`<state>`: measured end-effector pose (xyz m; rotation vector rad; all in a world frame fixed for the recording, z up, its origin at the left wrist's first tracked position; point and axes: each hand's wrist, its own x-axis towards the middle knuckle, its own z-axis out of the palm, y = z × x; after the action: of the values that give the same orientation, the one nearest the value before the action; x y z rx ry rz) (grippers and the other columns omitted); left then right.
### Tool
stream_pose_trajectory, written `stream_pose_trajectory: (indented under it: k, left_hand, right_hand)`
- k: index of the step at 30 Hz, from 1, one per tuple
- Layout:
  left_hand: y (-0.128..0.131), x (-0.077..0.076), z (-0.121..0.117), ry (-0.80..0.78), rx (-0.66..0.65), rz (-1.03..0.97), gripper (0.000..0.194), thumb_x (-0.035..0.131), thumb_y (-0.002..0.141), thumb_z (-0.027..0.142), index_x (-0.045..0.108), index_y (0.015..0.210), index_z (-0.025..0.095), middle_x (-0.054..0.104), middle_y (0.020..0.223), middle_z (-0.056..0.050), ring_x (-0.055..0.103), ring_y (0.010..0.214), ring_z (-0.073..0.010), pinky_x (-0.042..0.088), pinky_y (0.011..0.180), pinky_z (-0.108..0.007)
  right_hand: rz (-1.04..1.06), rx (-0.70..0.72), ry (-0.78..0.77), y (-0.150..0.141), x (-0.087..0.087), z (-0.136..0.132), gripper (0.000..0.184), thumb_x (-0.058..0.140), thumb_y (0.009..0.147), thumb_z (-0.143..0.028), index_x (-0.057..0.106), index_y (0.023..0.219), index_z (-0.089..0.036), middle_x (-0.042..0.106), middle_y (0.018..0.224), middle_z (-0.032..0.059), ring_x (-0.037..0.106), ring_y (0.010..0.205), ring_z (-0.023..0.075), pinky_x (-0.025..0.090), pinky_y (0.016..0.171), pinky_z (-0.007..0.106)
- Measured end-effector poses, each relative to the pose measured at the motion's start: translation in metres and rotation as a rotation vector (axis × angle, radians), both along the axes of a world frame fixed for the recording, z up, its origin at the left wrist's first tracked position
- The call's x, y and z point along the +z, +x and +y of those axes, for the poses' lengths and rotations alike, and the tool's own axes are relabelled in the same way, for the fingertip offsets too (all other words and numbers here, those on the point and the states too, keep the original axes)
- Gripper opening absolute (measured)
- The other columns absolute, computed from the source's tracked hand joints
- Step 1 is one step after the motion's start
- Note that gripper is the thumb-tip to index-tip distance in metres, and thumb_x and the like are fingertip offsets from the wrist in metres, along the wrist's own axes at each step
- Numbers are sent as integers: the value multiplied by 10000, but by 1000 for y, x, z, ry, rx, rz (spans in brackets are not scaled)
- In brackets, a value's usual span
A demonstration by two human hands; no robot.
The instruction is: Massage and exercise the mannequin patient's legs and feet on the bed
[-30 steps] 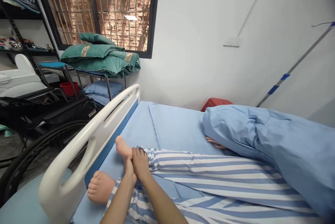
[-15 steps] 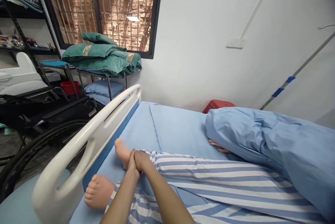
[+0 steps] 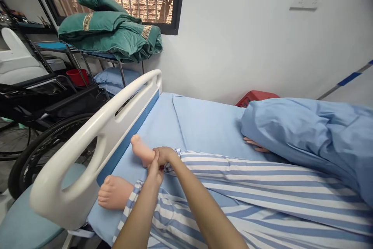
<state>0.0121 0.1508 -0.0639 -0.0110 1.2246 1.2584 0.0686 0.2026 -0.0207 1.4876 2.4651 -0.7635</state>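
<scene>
A manikin in blue-and-white striped trousers (image 3: 262,177) lies on the bed, its legs pointing left. Both of my hands are closed around the ankle of its far leg, just behind the far foot (image 3: 142,150). My left hand (image 3: 155,166) grips the near side, its thumb up along the ankle. Over the top and far side lies my right hand (image 3: 163,156), by the trouser cuff; its fingertips are hidden. The near foot (image 3: 115,192) rests on the sheet, toes up, untouched. Part of the manikin's hand (image 3: 256,145) shows from under a blue quilt (image 3: 300,132).
A white footboard (image 3: 99,124) rises left of the feet. Beyond it stand a black wheelchair (image 3: 58,105) and a rack holding folded green bedding (image 3: 110,31). A red plastic object (image 3: 256,95) sits between bed and wall. A blue-grey rounded surface (image 3: 37,218) is at lower left.
The camera view has tipped downward, so the bed and feet appear higher in the picture. My hands stay on the same ankle, with the left thumb now more visible.
</scene>
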Motion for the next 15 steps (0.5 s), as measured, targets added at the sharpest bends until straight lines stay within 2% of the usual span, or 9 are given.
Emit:
stream_pose_trajectory:
  k: [3, 5, 8, 10, 12, 15]
  left_hand:
    - [1, 10, -12, 9, 29, -2, 328, 657, 674, 438, 556, 796, 151, 639, 788, -65, 605, 660, -140, 471, 562, -229]
    - [6, 14, -19, 43, 8, 82, 316, 581, 741, 452, 557, 782, 139, 642, 802, -85, 613, 695, -151, 480, 589, -242]
    - [15, 21, -24, 60, -43, 215, 326, 450, 826, 432, 554, 733, 137, 639, 788, -107, 619, 738, -172, 491, 649, -295]
    - [13, 32, -28, 36, -78, 276, 319, 433, 833, 400, 542, 672, 148, 626, 723, -103, 619, 730, -194, 488, 668, -349]
    - [-2, 47, -36, 11, -100, 367, 334, 405, 833, 382, 532, 621, 157, 601, 653, -100, 617, 746, -231, 471, 691, -415]
    - [-48, 66, -58, -23, -65, 558, 410, 247, 860, 348, 558, 655, 176, 594, 697, -134, 576, 926, -307, 399, 773, -528]
  right_hand:
    - [-6, -88, 165, 2, 3, -21, 395, 592, 685, -350, 552, 1057, -224, 653, 955, 70, 601, 868, 241, 436, 721, 330]
    - [2, -136, 267, 2, 7, -36, 288, 461, 803, -319, 534, 1062, -216, 633, 993, 85, 578, 917, 235, 417, 762, 341]
    - [22, -180, 378, 1, 13, -55, 246, 384, 860, -254, 519, 1061, -214, 598, 1057, 78, 531, 995, 205, 395, 808, 308]
    - [30, -196, 424, -1, 17, -64, 251, 394, 861, -232, 504, 1085, -212, 586, 1074, 72, 508, 1021, 188, 390, 819, 282]
    - [49, -201, 450, -1, 19, -69, 295, 391, 862, -212, 473, 1145, -219, 574, 1103, 63, 497, 1034, 171, 385, 831, 265]
    - [123, -186, 408, 1, 22, -70, 434, 448, 810, -180, 409, 1238, -239, 542, 1184, 40, 483, 1069, 156, 366, 875, 250]
